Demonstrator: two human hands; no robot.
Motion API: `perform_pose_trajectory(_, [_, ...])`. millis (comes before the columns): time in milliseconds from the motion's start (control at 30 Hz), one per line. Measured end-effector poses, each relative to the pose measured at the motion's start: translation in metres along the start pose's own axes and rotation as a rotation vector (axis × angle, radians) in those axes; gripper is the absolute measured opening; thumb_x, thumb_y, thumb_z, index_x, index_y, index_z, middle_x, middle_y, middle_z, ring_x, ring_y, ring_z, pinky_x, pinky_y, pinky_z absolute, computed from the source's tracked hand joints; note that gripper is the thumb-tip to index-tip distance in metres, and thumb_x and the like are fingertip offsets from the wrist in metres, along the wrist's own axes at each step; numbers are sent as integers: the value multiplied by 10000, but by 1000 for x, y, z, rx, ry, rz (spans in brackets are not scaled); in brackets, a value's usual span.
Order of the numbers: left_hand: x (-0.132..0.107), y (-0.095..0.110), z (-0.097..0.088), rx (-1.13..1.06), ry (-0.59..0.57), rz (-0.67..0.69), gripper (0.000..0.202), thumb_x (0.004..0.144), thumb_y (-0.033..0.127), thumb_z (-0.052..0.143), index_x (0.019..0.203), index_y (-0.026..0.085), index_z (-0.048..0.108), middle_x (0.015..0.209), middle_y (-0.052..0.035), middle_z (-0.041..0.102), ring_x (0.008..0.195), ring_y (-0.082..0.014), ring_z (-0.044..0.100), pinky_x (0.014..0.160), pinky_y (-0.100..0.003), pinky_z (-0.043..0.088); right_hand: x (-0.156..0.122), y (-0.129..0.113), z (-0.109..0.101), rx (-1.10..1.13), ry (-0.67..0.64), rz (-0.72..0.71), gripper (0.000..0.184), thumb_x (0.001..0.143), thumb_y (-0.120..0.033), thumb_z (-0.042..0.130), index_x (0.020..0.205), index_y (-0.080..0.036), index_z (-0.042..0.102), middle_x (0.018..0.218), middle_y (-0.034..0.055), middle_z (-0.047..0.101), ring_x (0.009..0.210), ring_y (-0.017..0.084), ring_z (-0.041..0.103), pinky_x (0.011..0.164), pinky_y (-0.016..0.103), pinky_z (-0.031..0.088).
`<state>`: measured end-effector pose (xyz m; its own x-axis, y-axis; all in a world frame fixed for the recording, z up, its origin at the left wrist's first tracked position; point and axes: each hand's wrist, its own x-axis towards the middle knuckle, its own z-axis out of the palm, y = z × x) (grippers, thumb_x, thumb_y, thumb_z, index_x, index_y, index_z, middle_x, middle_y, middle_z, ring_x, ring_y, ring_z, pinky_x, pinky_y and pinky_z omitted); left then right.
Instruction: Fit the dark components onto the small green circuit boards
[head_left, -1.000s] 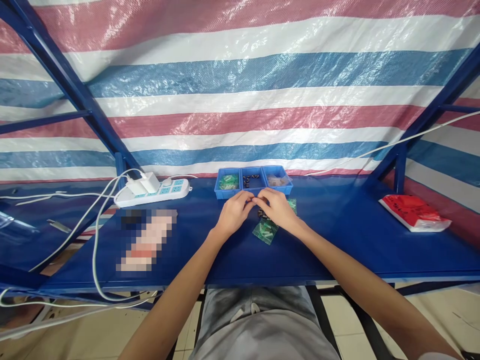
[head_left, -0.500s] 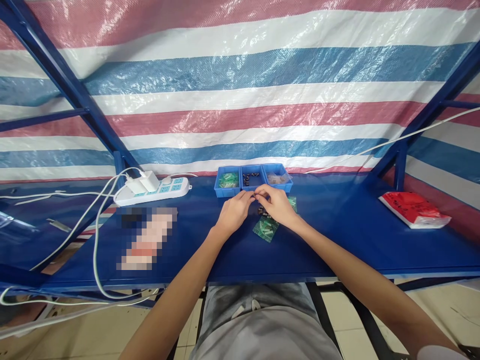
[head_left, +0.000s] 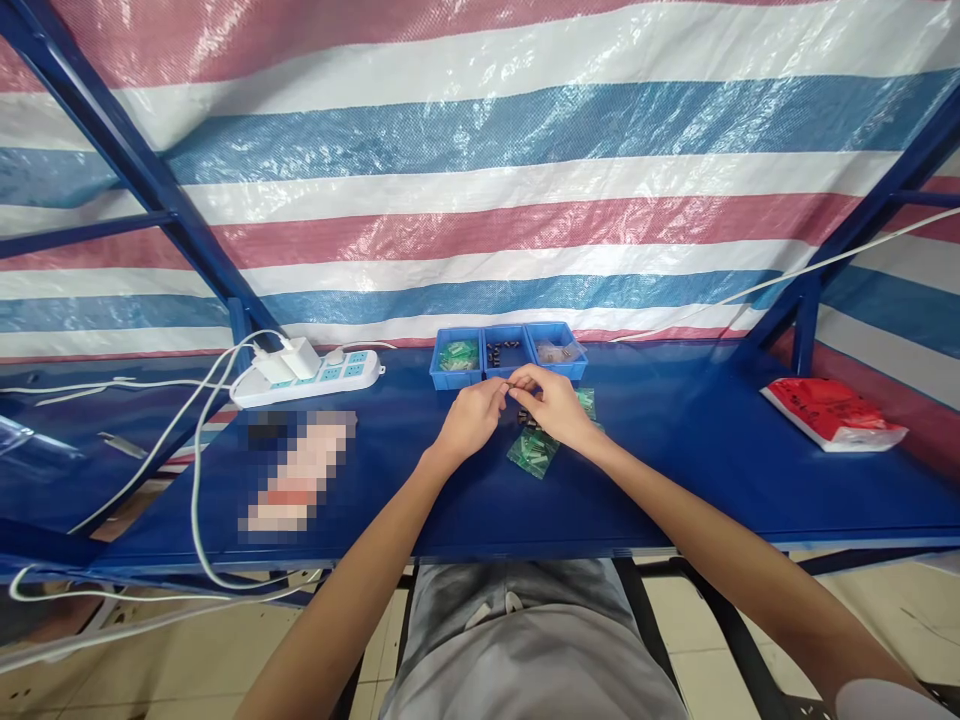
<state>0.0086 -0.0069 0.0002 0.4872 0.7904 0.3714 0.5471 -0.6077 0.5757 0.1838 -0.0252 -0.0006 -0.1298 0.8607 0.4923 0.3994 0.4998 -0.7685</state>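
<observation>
My left hand [head_left: 472,416] and my right hand [head_left: 553,406] meet fingertip to fingertip just in front of the blue bins. Between them is a small dark piece [head_left: 511,387], pinched by both and too small to name. Below my right hand lie green-tinted plastic bags [head_left: 534,452] with small parts inside. Several small dark metallic pieces [head_left: 526,420] sit at the bags, partly covered by that hand. Behind my hands stand three joined blue bins: the left bin [head_left: 456,381] holds green bags, the middle bin [head_left: 505,337] loose dark pieces, the right bin [head_left: 559,330] a clear bag.
At the left a white power strip [head_left: 307,385] with plugged-in adapters and trailing cables lies on the blue table [head_left: 675,450]. A blurred-out patch [head_left: 307,470] is in front of it. A red and white packet [head_left: 832,412] lies at the right. Striped sheeting hangs behind.
The view has shifted slightly. My fingertips have moved a little on the small dark piece; both hands stay in the same place.
</observation>
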Motion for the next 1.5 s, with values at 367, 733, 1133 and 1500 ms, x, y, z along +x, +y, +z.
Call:
perform_pose_trajectory(367, [-2,-2,-3,255,138,-77,265,1009,266,419,1170,244,628,1105,-52,703,911,-205,670,743,-286,479,44,12,-15,-153,23,44,96,908,-273,582,905,-209,654,713,5,684,660,181,648,707,313,502])
perform_pose_trajectory(733, [-5,-4,0,331,-63,39,263,1005,267,399,1120,260,635,1071,-34,680,886,-198,658,687,-275,462,21,14,-27,-313,-109,-2,132,944,-241,532,969,-206,657,804,19,703,691,179,640,700,300,475])
perform_pose_trajectory(1133, [-4,-3,-2,306,-113,61,240,978,270,439,1061,246,663,1009,-43,665,813,-184,636,655,-281,443,0,18,-27,-503,-364,-63,198,906,-128,581,955,-230,744,1038,86,678,975,242,632,835,348,477])
perform_pose_trajectory(1500, [-5,-5,3,305,-176,127,206,933,410,572,987,228,653,976,-32,648,819,-183,624,632,-280,422,0,20,-28,-499,-377,-46,218,913,-113,534,907,-217,726,982,79,644,941,221,620,824,323,475])
